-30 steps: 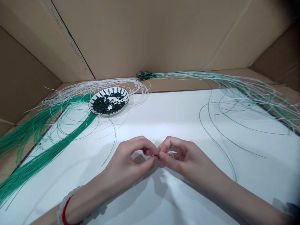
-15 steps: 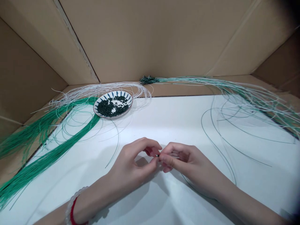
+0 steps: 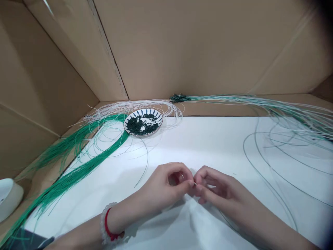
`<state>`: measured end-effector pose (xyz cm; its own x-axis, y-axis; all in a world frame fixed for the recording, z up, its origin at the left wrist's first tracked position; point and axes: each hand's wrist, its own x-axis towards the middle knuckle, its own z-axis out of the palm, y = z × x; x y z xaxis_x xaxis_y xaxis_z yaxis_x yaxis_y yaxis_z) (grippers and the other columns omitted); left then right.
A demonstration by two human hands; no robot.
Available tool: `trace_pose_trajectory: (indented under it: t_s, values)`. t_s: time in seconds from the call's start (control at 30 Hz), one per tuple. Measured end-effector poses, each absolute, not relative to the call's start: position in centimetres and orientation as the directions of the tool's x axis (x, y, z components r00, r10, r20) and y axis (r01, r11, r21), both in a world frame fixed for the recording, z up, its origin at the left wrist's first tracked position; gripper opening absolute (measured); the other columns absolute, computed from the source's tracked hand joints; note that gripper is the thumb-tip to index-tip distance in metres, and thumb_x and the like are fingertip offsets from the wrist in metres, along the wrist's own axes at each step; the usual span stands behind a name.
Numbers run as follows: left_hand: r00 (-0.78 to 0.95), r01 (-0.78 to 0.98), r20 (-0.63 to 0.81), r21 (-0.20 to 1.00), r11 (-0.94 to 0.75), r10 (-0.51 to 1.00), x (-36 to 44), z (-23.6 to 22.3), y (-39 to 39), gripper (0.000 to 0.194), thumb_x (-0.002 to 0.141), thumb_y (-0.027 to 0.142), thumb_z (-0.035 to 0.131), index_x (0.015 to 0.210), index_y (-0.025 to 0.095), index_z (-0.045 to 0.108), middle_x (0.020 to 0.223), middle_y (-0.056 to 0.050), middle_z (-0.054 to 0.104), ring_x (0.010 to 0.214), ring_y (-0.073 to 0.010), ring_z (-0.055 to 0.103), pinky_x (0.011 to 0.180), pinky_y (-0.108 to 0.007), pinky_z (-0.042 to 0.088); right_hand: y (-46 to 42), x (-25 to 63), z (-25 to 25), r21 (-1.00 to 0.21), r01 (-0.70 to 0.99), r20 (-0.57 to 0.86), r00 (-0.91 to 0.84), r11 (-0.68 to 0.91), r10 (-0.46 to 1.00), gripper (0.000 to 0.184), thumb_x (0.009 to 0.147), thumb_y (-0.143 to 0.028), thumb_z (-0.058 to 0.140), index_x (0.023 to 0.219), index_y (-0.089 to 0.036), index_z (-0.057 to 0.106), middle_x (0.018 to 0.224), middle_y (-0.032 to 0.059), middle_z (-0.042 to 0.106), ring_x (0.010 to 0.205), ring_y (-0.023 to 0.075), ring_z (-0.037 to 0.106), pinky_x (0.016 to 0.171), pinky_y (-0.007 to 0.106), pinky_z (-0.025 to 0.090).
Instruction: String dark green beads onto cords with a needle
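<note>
My left hand [image 3: 166, 189] and my right hand [image 3: 217, 191] meet fingertip to fingertip low in the middle of the white sheet [image 3: 208, 146]. Both are closed in a pinch on a thin wire end [image 3: 194, 183] between them; anything else in the pinch is too small to make out. A thin green wire [image 3: 270, 187] curves away from under my right hand toward the right. A red and white bracelet [image 3: 108, 225] sits on my left wrist.
A patterned dish [image 3: 143, 122] of small dark green beads stands at the back left. A green wire bundle [image 3: 75, 173] runs along the left, white wires [image 3: 125, 106] behind the dish, mixed wires [image 3: 293, 113] at right. Cardboard walls [image 3: 197, 48] surround. A white tape roll [image 3: 9, 198] lies far left.
The view has swung left and up, so hands and dish sit further right and lower. The hands stay pinched together. A white roll has come into view at the far left.
</note>
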<state>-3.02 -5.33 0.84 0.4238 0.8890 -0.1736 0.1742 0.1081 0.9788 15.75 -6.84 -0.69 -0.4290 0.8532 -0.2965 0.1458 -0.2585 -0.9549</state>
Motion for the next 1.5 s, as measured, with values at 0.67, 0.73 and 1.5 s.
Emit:
trace_pose_trajectory:
  t_s: [0.67,0.73,1.5]
  values:
    - [0.023,-0.262,-0.033,0.964,0.038,0.999,-5.9,2.3,-1.5,0.016,0.072,0.024,0.071,0.075,0.019,0.056,0.072,0.005,0.063,0.061,-0.0108,0.061,0.066,-0.024,0.048,-3.0,20.9,1.2,-0.930,0.358,-0.155,-0.585,0.082,0.796,0.026,0.090,-0.037,0.061,0.110,-0.021,0.063,0.122,0.0097,0.061,0.120,0.0258,0.055,0.109,0.044,0.037]
    - [-0.022,-0.286,-0.037,0.958,0.029,0.999,-6.2,2.5,-1.2,0.016,0.072,0.023,0.072,0.074,0.019,0.056,0.073,0.004,0.065,0.059,-0.0110,0.062,0.064,-0.024,0.049,-2.9,21.6,1.2,-0.885,0.440,-0.152,-0.584,0.153,0.798,0.033,0.076,-0.020,0.072,0.109,-0.022,0.066,0.124,0.0087,0.057,0.123,0.0279,0.050,0.111,0.045,0.033]
    - [-0.090,-0.329,-0.204,0.930,0.165,0.975,-7.7,0.3,0.6,0.014,0.096,0.025,0.063,0.105,0.013,0.065,0.095,-0.003,0.068,0.071,-0.0140,0.066,0.062,-0.029,0.058,-1.8,22.6,-0.5,-0.852,0.506,-0.010,-0.270,0.133,0.963,0.026,0.101,-0.039,0.055,0.093,-0.015,0.062,0.073,-0.0038,0.058,0.056,0.0102,0.054,0.053,0.024,0.046]
